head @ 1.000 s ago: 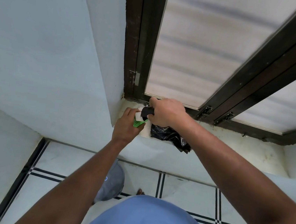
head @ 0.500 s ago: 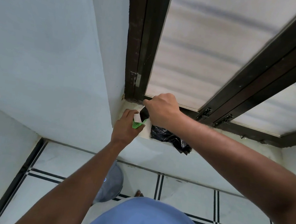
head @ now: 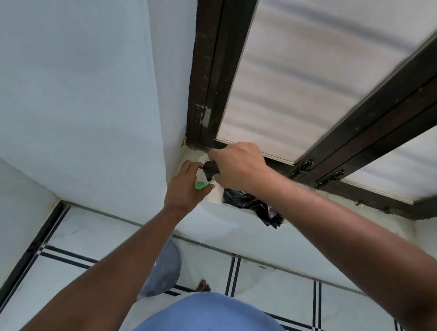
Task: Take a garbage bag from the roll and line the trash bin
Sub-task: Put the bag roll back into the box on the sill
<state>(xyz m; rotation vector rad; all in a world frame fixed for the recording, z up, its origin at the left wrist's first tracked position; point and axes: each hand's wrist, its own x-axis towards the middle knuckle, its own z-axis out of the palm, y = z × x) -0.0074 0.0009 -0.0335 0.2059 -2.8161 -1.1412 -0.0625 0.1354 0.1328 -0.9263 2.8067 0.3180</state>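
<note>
Your right hand [head: 239, 166] is gripping the black garbage bag [head: 209, 169]; your left hand [head: 187, 186] is pinching the roll's green-and-white wrapper [head: 201, 181] on the windowsill [head: 342, 205].

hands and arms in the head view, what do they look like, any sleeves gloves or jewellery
Both arms are bare from the bottom of the view to the wrist, with no sleeve showing. The left hand and right hand are bare too: no gloves, and no watch, band or ring can be seen. The only clothing showing is a blue garment at the bottom edge.
</note>
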